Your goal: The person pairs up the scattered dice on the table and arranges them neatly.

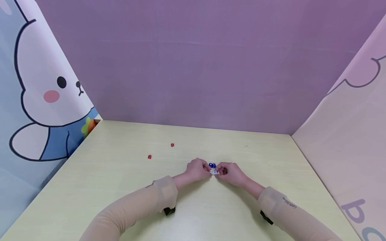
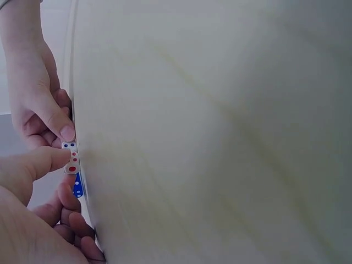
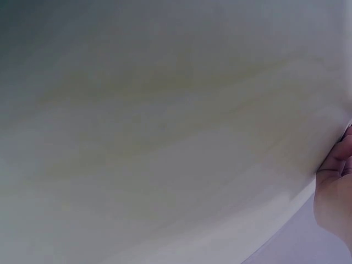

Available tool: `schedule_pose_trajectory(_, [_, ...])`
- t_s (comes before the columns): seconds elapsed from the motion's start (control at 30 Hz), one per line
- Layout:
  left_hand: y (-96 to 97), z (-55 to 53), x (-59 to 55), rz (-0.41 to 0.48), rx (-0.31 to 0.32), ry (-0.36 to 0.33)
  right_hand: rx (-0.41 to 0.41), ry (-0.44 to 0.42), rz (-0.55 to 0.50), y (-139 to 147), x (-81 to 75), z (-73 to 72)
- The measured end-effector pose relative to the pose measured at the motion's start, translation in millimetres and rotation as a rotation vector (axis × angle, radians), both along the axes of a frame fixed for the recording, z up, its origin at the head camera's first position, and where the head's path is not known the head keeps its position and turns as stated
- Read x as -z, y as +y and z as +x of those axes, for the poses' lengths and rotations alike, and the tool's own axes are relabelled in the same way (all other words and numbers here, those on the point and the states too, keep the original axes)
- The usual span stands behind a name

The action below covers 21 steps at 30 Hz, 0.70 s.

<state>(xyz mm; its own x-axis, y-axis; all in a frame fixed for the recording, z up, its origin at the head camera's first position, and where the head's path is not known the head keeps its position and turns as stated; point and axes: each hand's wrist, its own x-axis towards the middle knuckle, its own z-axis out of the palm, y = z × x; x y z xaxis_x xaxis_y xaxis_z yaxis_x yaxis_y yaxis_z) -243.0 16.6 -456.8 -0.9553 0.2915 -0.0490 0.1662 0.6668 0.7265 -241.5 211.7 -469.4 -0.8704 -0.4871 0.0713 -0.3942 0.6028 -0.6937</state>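
Two white dice (image 1: 213,172) sit side by side on the near side of two blue dice (image 1: 212,165), between my hands. My left hand (image 1: 197,169) pinches the left white die with thumb and index finger. From the other side, my right hand (image 1: 231,173) has its thumb and curled index finger on the right white die. In the left wrist view, red and blue dots show on the white dice (image 2: 72,167), and a blue die (image 2: 77,186) is partly covered by fingers. The right wrist view catches only part of the right hand (image 3: 334,190).
Two red dice (image 1: 172,145) lie apart on the pale wooden table (image 1: 120,187), farther back and left of the hands. A purple panel (image 1: 196,73) rises behind the table. Printed panels flank it on both sides.
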Motion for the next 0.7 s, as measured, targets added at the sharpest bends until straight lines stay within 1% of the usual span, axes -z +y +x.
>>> schedule_pose_trajectory(0.17, [-3.3, -0.1, -2.1, 0.014, 0.003, -0.011, 0.005, -0.009, 0.011, -1, -0.9, 0.5])
schedule_pose_trajectory(0.23, [-6.3, -0.8, -4.2, 0.011, 0.011, 0.003, 0.008, -0.015, 0.016, -1, -1.5, 1.0])
schedule_pose_trajectory(0.4, [-19.5, -5.9, -18.8, -0.004, 0.033, 0.022, 0.016, -0.029, 0.022, 0, -2.7, 1.7])
schedule_pose_trajectory(0.53, [-34.4, -14.2, -32.5, 0.002, 0.038, 0.025, 0.021, -0.041, 0.023, -1, -3.3, 2.2])
schedule_pose_trajectory(0.6, [-42.7, -19.9, -36.4, 0.025, 0.035, 0.027, 0.020, -0.045, 0.021, -1, -3.5, 2.4])
schedule_pose_trajectory(0.7, [-55.9, -29.7, -39.2, 0.062, 0.027, 0.042, 0.021, -0.052, 0.019, -1, -3.7, 2.8])
